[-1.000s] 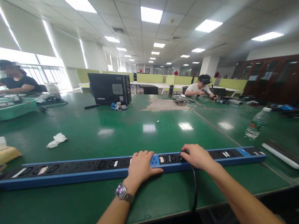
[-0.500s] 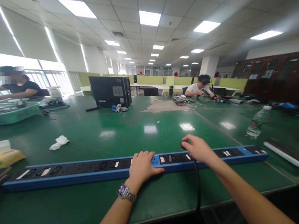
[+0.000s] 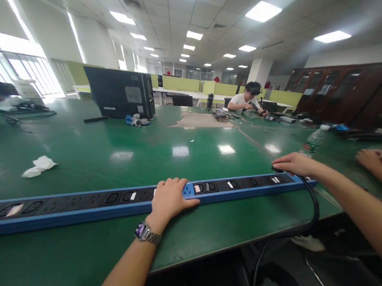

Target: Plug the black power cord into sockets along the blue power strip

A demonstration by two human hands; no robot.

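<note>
A long blue-and-black power strip (image 3: 92, 200) with rows of sockets lies across the green table. My left hand (image 3: 171, 198), a metal-band watch on its wrist, rests over the middle of the strip beside a blue socket. Its fingers reach over the far edge and the thumb lies along the near side. Above the strip's right end, my right hand (image 3: 295, 164) pinches a black plug (image 3: 277, 169), partly hidden by the fingers. From it a thick black cable (image 3: 315, 203) loops down past the table's front edge.
Another person's hands (image 3: 371, 159) rest on the table at the right. A water bottle (image 3: 315, 142) stands behind my right hand. Crumpled tissue (image 3: 43, 163) lies at the left. Farther back are a black computer case (image 3: 121, 93), gloves (image 3: 136, 120) and a person (image 3: 245, 99) working.
My right hand has carried the plug rightward along the strip to its right end, the cable trailing. My left hand stays on the strip. The view has turned to the right and down.
</note>
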